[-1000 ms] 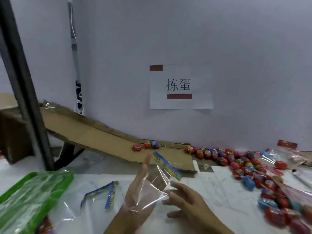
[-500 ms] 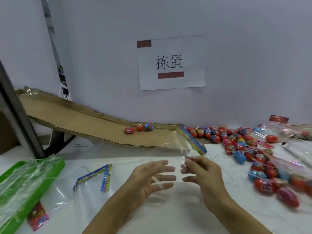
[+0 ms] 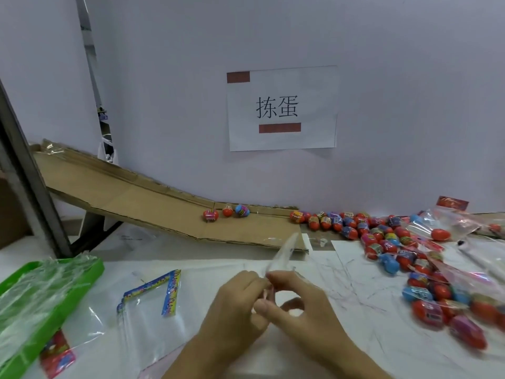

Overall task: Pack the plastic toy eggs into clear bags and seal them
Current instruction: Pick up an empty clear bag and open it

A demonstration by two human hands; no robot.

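1. The left hand point(image 3: 237, 302) and right hand point(image 3: 297, 310) meet at the fingertips low in the middle, both pinching one clear bag point(image 3: 281, 254) that stands up from them, motion-blurred; its mouth and lower end are hard to make out behind the fingers.
2. Both forearms are cut off by the bottom edge.
3. Three toy eggs point(image 3: 226, 212) sit on the cardboard ramp point(image 3: 131, 198): two red, one blue and pink.
4. The loose pile of eggs point(image 3: 382, 236) on the white table point(image 3: 341, 283) to the right is too crowded and blurred to count.
5. One bagged egg point(image 3: 440, 234) lies behind that pile; further filled bags point(image 3: 464, 305) run off the right edge.
6. One empty bag with a coloured strip point(image 3: 153, 299) lies flat on the left, beside a green tray point(image 3: 93, 266) of clear wrap, partly cut off.
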